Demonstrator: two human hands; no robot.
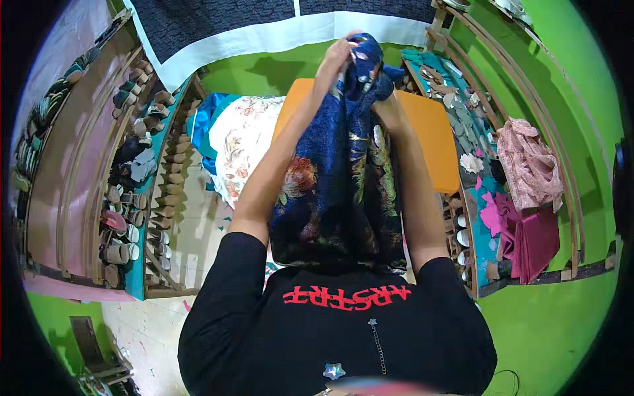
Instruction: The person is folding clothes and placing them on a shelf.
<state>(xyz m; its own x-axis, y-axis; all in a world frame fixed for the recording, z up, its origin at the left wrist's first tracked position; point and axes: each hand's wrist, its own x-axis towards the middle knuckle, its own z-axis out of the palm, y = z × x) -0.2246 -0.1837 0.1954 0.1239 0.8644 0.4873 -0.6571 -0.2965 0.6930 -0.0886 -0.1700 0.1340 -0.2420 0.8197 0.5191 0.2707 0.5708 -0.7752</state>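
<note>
A large dark blue fabric (330,171) with a floral print hangs in long folds between my outstretched arms, down to my lap. At its raised far end, my left hand (340,54) is closed on the gathered cloth. Lower and to the right, my right hand (385,109) is at the bunched edge of the same fabric, its fingers mostly hidden by the folds; the cloth gathers there as if gripped. Beneath and behind the fabric is an orange padded surface (432,142).
White floral cloth (249,135) with a shiny blue piece (210,125) lies left of the orange surface. Wooden racks with shoe forms (173,166) stand at left. On the right rack are grey cut pieces (462,119), pink lace cloth (528,165) and magenta cloth (535,244).
</note>
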